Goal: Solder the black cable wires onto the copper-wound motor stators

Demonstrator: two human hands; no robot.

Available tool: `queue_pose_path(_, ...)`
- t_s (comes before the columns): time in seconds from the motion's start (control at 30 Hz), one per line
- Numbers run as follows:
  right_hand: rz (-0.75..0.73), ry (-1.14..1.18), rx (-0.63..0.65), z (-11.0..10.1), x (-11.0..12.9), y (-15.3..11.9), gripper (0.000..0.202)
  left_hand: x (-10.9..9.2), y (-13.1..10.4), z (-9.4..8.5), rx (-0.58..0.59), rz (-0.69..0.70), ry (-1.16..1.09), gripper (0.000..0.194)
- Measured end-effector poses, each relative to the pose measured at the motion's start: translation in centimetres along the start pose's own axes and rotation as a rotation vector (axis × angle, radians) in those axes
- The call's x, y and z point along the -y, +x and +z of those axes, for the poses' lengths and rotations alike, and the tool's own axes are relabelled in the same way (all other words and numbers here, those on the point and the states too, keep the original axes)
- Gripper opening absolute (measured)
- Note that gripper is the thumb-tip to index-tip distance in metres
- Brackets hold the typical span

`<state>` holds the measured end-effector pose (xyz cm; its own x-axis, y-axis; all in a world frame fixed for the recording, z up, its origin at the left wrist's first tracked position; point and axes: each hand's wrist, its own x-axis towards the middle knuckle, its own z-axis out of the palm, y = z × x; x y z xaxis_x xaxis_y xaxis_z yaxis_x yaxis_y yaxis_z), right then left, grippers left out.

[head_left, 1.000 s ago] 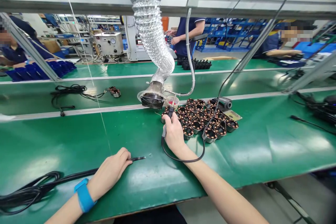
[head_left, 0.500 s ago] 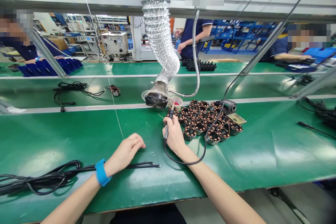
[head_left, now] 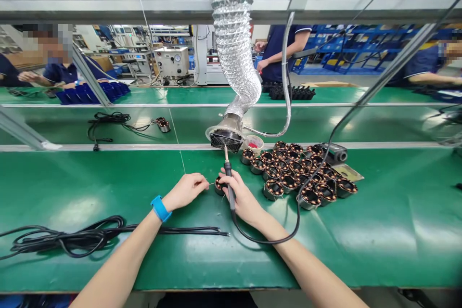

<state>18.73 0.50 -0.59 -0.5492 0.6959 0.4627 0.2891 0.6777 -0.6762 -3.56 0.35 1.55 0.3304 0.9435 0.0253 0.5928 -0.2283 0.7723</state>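
My right hand point(head_left: 242, 197) is closed around a soldering iron point(head_left: 229, 185), its tip pointing up and away from me. The fingers of the same hand also touch a wound motor stator point(head_left: 218, 186) standing on the green mat, partly hidden by them. Left of it, my left hand point(head_left: 188, 189), with a blue wristband point(head_left: 160, 209), is pinched on a thin solder wire point(head_left: 182, 159) that hangs from above. A short end sticks out of the fingertips towards the stator. Several more stators point(head_left: 288, 182) with copper windings stand grouped to the right.
A silver duct point(head_left: 236, 33) with a black fan grille point(head_left: 226, 140) hangs ahead. Beside it stands a small tub point(head_left: 253, 143) with red contents. Black cables point(head_left: 65, 238) lie at left; one stator with a cable point(head_left: 163, 124) is behind the rail. Co-workers sit and stand beyond.
My right hand has drawn one stator leftward from the group, still holding the iron. My left hand's fingertips are now close to that stator. The view has shifted left.
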Motion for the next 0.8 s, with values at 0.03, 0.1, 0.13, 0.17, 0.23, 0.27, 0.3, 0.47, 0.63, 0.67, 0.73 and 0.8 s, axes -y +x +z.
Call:
queue_pose_path(0.03, 0.004, 0.035, 0.003, -0.1, -0.3, 0.0, 0.029, 0.0, -0.1, 0.0, 0.055, -0.061, -0.125, 0.033)
queue_pose_path(0.1, 0.013, 0.074, -0.007, -0.1, -0.6, -0.1, 0.028, 0.0, 0.0, 0.3, 0.133, -0.191, -0.379, 0.034)
queue_pose_path(0.13, 0.016, 0.08, -0.013, 0.0, -0.7, -0.1, 0.028, -0.1, 0.2, 0.6, 0.14, -0.248, -0.494, 0.034)
queue_pose_path(0.17, 0.018, 0.08, -0.015, 0.0, -0.8, -0.1, 0.028, -0.1, 0.4, 1.0, 0.126, -0.293, -0.598, 0.035)
queue_pose_path(0.23, 0.017, 0.068, -0.016, 0.1, -0.7, -0.1, 0.029, -0.2, 1.0, 2.0, 0.059, -0.333, -0.769, 0.037)
queue_pose_path(0.27, 0.018, 0.061, -0.019, 0.1, -0.7, -0.1, 0.029, -0.3, 1.2, 2.5, 0.023, -0.337, -0.829, 0.037)
queue_pose_path(0.3, 0.021, 0.055, -0.026, 0.2, -0.6, -0.1, 0.028, -0.4, 1.3, 3.0, -0.005, -0.335, -0.872, 0.038)
queue_pose_path(0.47, 0.059, -0.025, -0.111, 0.4, -0.4, -0.3, 0.025, -1.1, 0.8, 3.9, -0.033, -0.329, -0.902, 0.04)
queue_pose_path(0.63, 0.089, -0.079, -0.15, 0.5, -0.2, -0.6, 0.029, -1.6, 0.5, 3.6, -0.093, -0.381, -0.907, 0.039)
queue_pose_path(0.67, 0.09, -0.082, -0.153, 0.5, -0.2, -0.6, 0.029, -1.6, 0.6, 3.7, -0.099, -0.398, -0.944, 0.039)
queue_pose_path(0.73, 0.09, -0.082, -0.158, 0.6, 0.0, -0.6, 0.028, -1.5, 0.9, 3.8, -0.111, -0.421, -1.03, 0.039)
queue_pose_path(0.8, 0.095, -0.081, -0.167, 0.7, 0.1, -0.5, 0.027, -1.3, 1.2, 3.9, -0.13, -0.432, -1.093, 0.039)
